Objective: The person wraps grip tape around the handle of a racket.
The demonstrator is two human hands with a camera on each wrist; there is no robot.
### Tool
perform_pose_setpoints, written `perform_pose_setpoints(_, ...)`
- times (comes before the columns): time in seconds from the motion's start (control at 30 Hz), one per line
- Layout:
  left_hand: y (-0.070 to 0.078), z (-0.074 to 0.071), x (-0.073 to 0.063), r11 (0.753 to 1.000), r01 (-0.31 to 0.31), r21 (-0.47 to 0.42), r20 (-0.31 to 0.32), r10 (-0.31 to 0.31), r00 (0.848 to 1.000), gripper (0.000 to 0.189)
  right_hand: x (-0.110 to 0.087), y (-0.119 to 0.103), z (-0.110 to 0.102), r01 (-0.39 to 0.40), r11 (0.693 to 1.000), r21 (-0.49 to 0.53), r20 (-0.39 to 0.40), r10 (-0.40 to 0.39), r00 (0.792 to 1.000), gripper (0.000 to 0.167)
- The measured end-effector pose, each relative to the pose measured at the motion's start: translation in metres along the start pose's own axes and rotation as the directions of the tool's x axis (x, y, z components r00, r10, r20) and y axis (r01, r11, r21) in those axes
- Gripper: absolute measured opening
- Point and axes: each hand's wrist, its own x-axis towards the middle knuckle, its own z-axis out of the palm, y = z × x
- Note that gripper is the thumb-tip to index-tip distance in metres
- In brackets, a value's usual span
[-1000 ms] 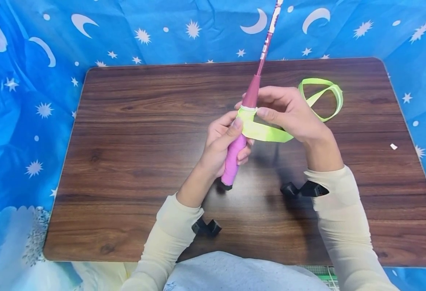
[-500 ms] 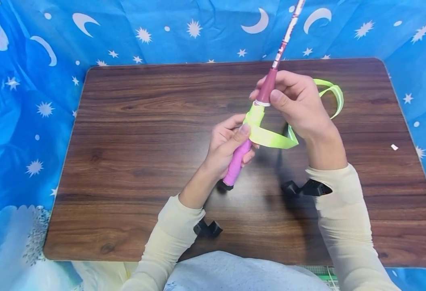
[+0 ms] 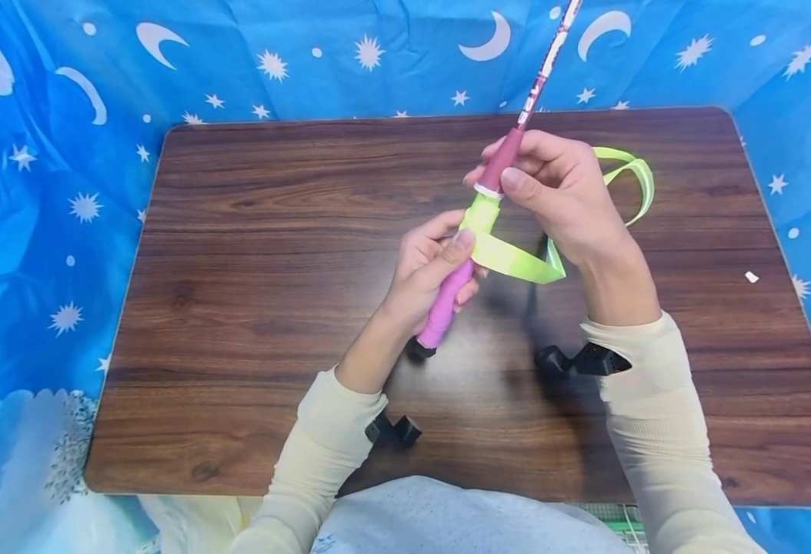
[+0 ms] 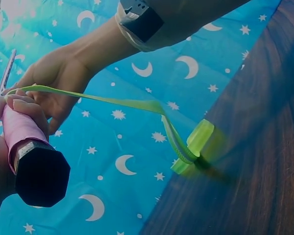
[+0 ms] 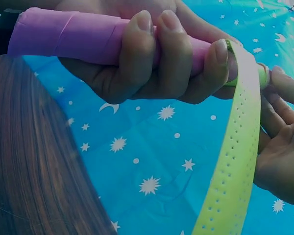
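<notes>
A racket handle (image 3: 443, 308) wrapped in pink-purple tape slants across the middle of the head view. My left hand (image 3: 419, 265) grips it, fingers curled round and thumb pressing the lime-green grip tape (image 3: 519, 263) where it winds on the handle's upper part. Above a white ring, my right hand (image 3: 575, 192) pinches the maroon cone (image 3: 500, 163) below the thin shaft (image 3: 547, 65). Small holes dot the loose tape strip (image 5: 230, 161) in the right wrist view. The black butt end (image 4: 42, 174) faces the left wrist camera. The racket's head is out of view.
The tape's far end loops (image 3: 644, 185) at the right, partly behind my right hand. A white scrap (image 3: 751, 277) lies on the brown wooden table (image 3: 253, 323). Blue cloth (image 3: 378, 85) with moons and stars surrounds the table's back and sides.
My right hand has moved up from beside the white ring to the maroon cone. The shaft now leans further right, and a folded length of lime tape hangs below the right hand.
</notes>
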Motion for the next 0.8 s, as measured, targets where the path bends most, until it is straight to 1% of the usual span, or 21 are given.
perform_pose_setpoints(0.17,0.003,0.0,0.001,1.0,0.009,-0.011,-0.001,-0.009,1.0,0.035,-0.002,-0.003,-0.002,-0.036,0.994,-0.105,0.022,0.039,0.999,0.019)
perform_pose_setpoints(0.23,0.002,0.0,0.0,1.0,0.013,-0.028,0.001,-0.013,1.0,0.035,-0.004,-0.005,-0.003,-0.04,0.99,-0.138,0.035,0.045,0.998,0.022)
perform_pose_setpoints(0.33,0.0,0.0,0.0,0.997,0.041,-0.063,0.001,-0.041,0.999,0.035,-0.005,-0.007,-0.005,-0.03,0.983,-0.178,0.051,0.04,0.998,0.023)
perform_pose_setpoints(0.43,-0.002,0.0,-0.002,0.993,0.072,-0.099,0.004,-0.072,0.997,0.033,-0.007,-0.009,-0.008,-0.035,0.98,-0.195,0.073,0.051,0.996,0.023)
perform_pose_setpoints(0.5,-0.002,0.0,-0.002,0.99,0.083,-0.112,0.014,-0.082,0.997,0.03,-0.009,-0.009,-0.011,-0.043,0.979,-0.199,0.102,0.064,0.993,0.025)
perform_pose_setpoints(0.67,0.002,-0.002,-0.001,0.978,0.087,-0.189,0.065,-0.076,0.995,0.024,-0.012,-0.01,-0.017,-0.003,0.968,-0.252,0.195,0.054,0.979,0.041)
perform_pose_setpoints(0.73,0.004,-0.002,-0.001,0.969,0.097,-0.226,0.086,-0.08,0.993,0.024,-0.011,-0.008,-0.017,0.017,0.966,-0.26,0.199,0.036,0.979,0.044)
perform_pose_setpoints(0.8,0.005,-0.002,-0.001,0.962,0.12,-0.244,0.102,-0.097,0.99,0.025,-0.009,-0.004,-0.016,0.012,0.974,-0.227,0.184,0.031,0.983,0.04)
